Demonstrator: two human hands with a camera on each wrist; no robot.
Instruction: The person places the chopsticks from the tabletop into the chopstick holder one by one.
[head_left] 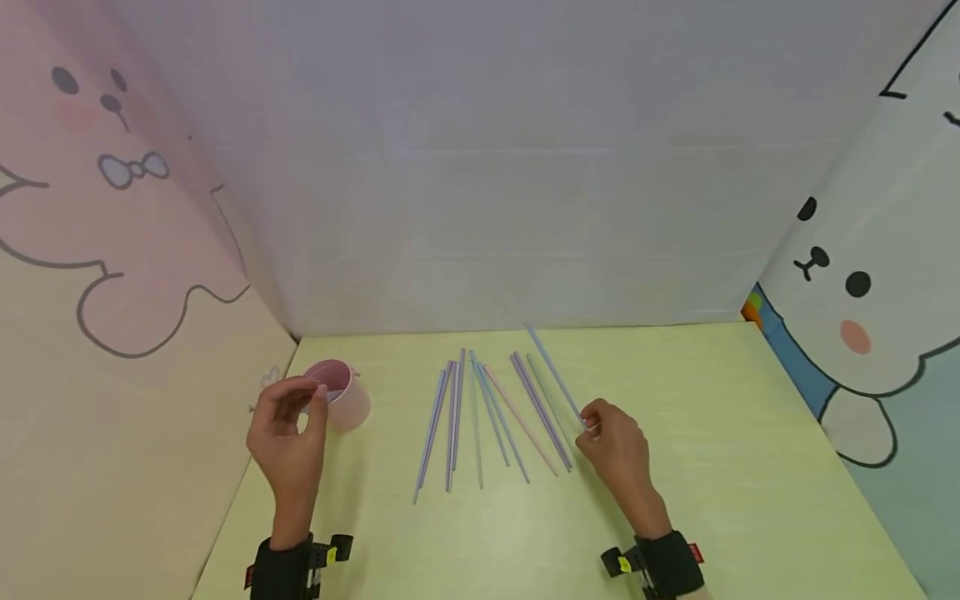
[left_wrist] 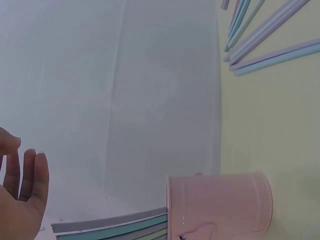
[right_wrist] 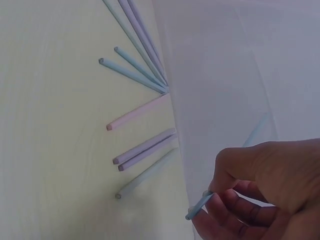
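My left hand (head_left: 288,442) is raised beside a pink cup (head_left: 351,407), its fingers bent toward the thumb with nothing visible between them. In the left wrist view that hand (left_wrist: 25,195) is level with the upper ends of several straws (left_wrist: 110,227) standing in the cup, apart from them. On the right, my right hand (head_left: 618,446) pinches a light blue straw (head_left: 551,362) near its lower end, between thumb and fingers. The straw slants up and to the left; the hand hides part of it in the right wrist view.
Several purple, blue, green and pink straws lie fanned out on the pale yellow table (head_left: 750,467) between the hands, among them a pink straw (head_left: 521,421) and a pale green straw (head_left: 476,417). A white backdrop (head_left: 510,208) rises along the table's far edge.
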